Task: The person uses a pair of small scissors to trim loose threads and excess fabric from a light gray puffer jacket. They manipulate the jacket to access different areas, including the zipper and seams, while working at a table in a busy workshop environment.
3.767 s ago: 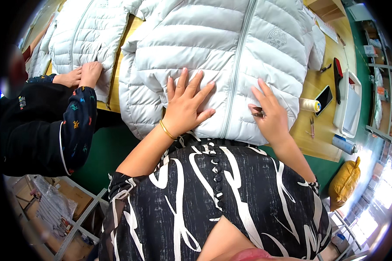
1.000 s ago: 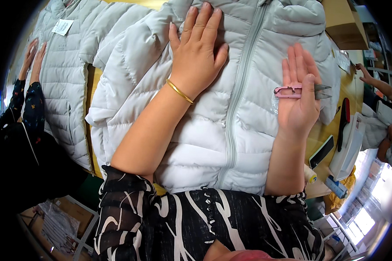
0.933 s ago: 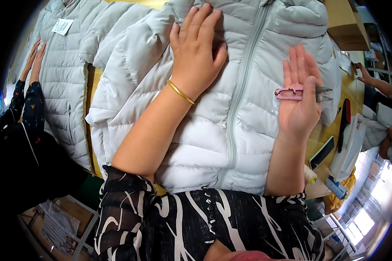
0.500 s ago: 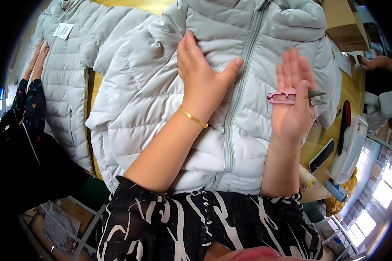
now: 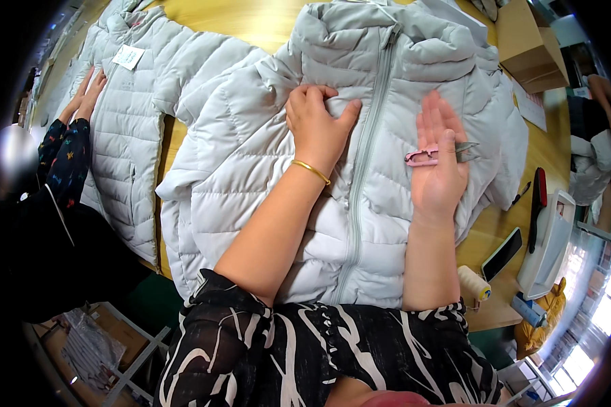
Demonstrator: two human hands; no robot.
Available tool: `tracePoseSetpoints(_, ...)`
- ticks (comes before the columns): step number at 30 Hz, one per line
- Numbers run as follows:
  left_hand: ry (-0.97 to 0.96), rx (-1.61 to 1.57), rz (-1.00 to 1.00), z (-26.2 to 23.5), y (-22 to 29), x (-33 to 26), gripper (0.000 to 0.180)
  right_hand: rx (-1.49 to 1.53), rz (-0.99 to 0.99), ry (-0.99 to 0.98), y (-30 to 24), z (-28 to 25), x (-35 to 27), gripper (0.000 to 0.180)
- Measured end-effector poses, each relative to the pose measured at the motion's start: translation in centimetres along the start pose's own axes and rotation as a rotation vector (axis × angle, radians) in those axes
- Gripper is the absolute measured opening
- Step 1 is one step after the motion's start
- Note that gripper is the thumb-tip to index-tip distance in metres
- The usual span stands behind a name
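A light grey quilted puffer jacket (image 5: 251, 163) lies front up before me, its long zip (image 5: 363, 169) running down the middle. My left hand (image 5: 316, 122) rests on its chest panel, left of the zip, fingers bent against the fabric and thumb spread apart from them; the fingertips are partly hidden. Over the other side of the jacket, my right hand (image 5: 438, 169) is turned palm up with fingers stretched out. Its thumb pins pink thread snips (image 5: 424, 157) across the palm, their metal blades pointing right.
At left, a co-worker's hands (image 5: 87, 95) touch another grey puffer jacket (image 5: 119, 156) with a white tag (image 5: 127, 57). On the table's right stand a cardboard box (image 5: 533, 51), phone (image 5: 502, 254), thread cone (image 5: 474, 282), red-and-black tool (image 5: 537, 207) and white tray (image 5: 548, 244).
My left hand's fingers have gone from stretched out to bent on the jacket. The right hand still holds the snips. The view has shifted, showing more of the collar.
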State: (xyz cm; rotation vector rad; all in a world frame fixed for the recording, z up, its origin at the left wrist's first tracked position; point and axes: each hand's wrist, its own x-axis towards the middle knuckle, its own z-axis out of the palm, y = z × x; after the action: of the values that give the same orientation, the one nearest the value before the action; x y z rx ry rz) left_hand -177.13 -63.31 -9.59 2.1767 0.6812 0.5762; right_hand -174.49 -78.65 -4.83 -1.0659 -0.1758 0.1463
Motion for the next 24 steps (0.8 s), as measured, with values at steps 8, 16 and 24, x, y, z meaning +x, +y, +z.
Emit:
tracePoseSetpoints(8,-0.029,-0.293,-0.024,-0.8,-0.4,0.2,0.015,0.021,0.001,0.004,0.1,0.1,-0.2,0.035)
tracePoseSetpoints(16,-0.262,-1.342,-0.518,-5.6,-0.6,-1.2,0.014,-0.080,-0.013,-0.108,-1.6,3.5,-1.7,0.034)
tracePoseSetpoints(24,-0.556,-1.805,-0.601,-12.5,1.1,-3.2,0.023,-0.327,-0.102,-0.340,-3.7,8.6,-3.9,0.031)
